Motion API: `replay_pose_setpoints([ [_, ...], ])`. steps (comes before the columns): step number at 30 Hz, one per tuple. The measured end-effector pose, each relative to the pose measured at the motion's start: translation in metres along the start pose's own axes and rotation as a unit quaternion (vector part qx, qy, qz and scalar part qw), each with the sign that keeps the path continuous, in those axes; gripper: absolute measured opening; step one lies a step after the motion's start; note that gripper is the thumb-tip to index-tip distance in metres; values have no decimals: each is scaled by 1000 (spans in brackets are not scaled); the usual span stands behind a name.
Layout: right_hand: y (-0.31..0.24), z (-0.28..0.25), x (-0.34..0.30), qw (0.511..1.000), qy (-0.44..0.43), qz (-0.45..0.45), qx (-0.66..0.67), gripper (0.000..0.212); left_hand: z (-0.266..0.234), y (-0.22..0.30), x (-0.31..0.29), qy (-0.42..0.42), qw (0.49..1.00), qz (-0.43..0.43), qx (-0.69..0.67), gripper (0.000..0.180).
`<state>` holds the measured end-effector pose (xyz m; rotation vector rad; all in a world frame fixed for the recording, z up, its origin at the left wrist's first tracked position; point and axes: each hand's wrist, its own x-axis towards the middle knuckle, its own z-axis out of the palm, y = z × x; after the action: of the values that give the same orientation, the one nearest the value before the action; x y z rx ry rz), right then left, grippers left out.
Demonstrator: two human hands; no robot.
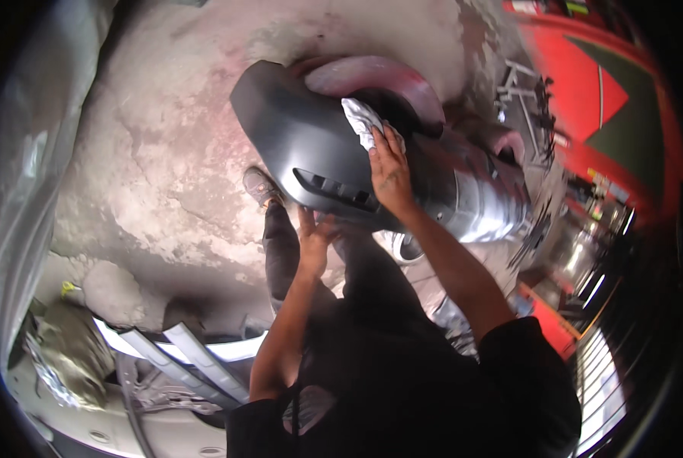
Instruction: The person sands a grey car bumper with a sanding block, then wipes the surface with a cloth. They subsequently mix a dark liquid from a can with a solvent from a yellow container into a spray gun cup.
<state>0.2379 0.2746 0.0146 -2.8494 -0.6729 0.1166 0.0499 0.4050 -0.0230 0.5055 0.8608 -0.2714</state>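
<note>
A dark grey car bumper (280, 130) lies in front of me, with a slotted vent opening near its close edge. My right hand (391, 172) presses a crumpled white cloth (362, 122) against the bumper's upper surface, fingers extended over the cloth. At the near edge, beside the vent, my left hand (315, 240) grips the bumper; some of its fingertips are hidden by the edge. Beyond the cloth, a pinkish, dusty tyre-like ring (379, 76) sits against the bumper's far side.
My shoe (259, 185) stands on the stained concrete floor (158, 168) by the bumper. Grey trim strips (196, 359) lie behind me at lower left. Plastic sheeting (36, 153) hangs along the left. A red and dark panel (608, 99) and metal stand parts (521, 99) are at right.
</note>
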Motion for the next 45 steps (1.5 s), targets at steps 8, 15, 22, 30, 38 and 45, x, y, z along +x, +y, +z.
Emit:
replay_pose_setpoints([
  [8, 232, -12, -41, 954, -226, 169, -100, 26, 8, 6, 4, -42, 997, -6, 67, 76],
  [15, 179, -5, -31, 989, 6, 33, 142, 28, 23, 9, 9, 30, 994, 5, 105, 58],
  [22, 504, -26, -167, 970, -110, 201, -86, 16, 24, -9, 17, 73, 993, 25, 93, 55],
  [30, 308, 8, -39, 998, -16, 31, 50, 37, 47, -28, 8, 134, 984, 40, 110, 54],
  [38, 544, -58, -147, 939, -224, 260, 29, 25, 45, -22, 21, 154, 986, -4, 68, 44],
  [45, 518, -79, -151, 951, -181, 239, -69, 20, 63, -16, 21, 187, 981, -16, 52, 42],
])
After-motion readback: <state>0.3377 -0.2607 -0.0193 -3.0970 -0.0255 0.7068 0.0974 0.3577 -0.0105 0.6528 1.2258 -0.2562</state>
